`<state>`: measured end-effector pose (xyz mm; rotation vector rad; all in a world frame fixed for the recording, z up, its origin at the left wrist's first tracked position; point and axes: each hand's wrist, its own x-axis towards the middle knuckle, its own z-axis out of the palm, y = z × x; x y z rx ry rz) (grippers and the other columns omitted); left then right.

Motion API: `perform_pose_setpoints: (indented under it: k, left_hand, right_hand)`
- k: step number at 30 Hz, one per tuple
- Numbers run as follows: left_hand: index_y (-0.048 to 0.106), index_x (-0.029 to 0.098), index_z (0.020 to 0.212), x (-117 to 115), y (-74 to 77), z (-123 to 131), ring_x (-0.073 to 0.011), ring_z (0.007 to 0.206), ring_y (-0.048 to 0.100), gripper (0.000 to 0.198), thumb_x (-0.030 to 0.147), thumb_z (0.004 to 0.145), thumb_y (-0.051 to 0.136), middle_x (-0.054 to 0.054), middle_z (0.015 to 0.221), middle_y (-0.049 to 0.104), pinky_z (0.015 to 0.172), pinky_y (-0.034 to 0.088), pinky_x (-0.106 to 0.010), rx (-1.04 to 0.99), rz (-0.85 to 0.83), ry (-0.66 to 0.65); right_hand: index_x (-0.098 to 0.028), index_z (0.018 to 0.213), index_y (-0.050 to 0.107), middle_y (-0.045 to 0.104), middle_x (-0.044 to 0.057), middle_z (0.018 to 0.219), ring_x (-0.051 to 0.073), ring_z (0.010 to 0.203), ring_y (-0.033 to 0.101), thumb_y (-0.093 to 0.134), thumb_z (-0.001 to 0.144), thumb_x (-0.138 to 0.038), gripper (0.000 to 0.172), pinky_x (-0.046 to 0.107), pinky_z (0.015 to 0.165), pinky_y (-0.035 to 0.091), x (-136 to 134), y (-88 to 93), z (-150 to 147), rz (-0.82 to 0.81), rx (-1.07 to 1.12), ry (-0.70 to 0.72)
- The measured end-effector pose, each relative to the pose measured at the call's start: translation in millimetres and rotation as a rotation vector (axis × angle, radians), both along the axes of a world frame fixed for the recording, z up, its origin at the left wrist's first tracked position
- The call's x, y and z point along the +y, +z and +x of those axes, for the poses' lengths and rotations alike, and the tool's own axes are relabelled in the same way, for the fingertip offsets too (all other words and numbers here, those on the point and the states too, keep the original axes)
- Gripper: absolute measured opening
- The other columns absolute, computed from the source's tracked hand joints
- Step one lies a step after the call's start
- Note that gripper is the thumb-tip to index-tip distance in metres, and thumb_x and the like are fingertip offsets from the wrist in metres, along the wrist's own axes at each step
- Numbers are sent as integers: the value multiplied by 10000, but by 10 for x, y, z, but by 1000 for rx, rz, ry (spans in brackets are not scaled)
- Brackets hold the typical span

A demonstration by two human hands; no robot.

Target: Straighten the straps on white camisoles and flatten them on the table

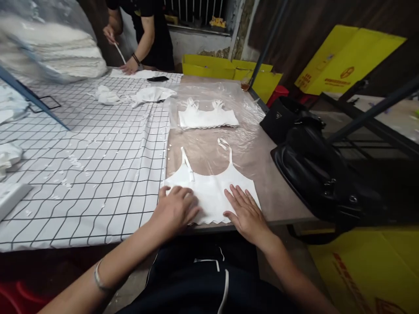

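Observation:
A white strappy top (209,185) lies flat at the near edge of the brown table (278,192), its two straps stretched away from me. My left hand (176,208) rests on its lower left part with the fingers curled down onto the cloth. My right hand (246,210) lies flat on its lower right part, fingers stretched out and apart. Farther back a second white top (207,117) lies folded on a clear plastic sheet (225,93).
A white black-gridded cloth (91,165) covers the table's left side, strewn with white scraps. Black bags (314,170) sit at the right edge. A bagged stack of white garments (55,48) is at the far left. Another person (144,35) works at the far end beside a black phone (157,79). Yellow cartons (347,56) stand behind.

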<state>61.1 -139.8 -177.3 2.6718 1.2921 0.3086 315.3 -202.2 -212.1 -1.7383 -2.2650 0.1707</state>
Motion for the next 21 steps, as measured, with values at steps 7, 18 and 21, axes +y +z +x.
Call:
perform_pose_setpoints:
  k: [7, 18, 21]
  left_hand:
    - [685, 175, 891, 1076, 214, 1211, -219, 850, 641, 169, 308, 876, 583, -74, 912, 705, 789, 446, -327, -210, -335, 244]
    - [635, 143, 859, 2093, 128, 1639, -357, 1089, 598, 252, 366, 751, 681, -184, 984, 688, 889, 437, -438, -164, -428, 558]
    - [603, 164, 700, 2199, 204, 1643, -268, 856, 651, 80, 218, 703, 661, -105, 728, 673, 765, 488, -360, -220, -584, 504]
  right_hand:
    - [-201, 1470, 448, 362, 122, 1550, 295, 1460, 291, 512, 949, -438, 576, 518, 1188, 241, 18, -25, -182, 44, 14, -51]
    - [-186, 1440, 489, 397, 132, 1526, 318, 1430, 350, 564, 921, -448, 587, 517, 1167, 287, -12, -131, -215, 146, 110, -39]
    - [-195, 1421, 513, 422, 135, 1511, 326, 1417, 371, 583, 903, -468, 590, 519, 1163, 293, -4, -133, -220, 150, 127, -40]
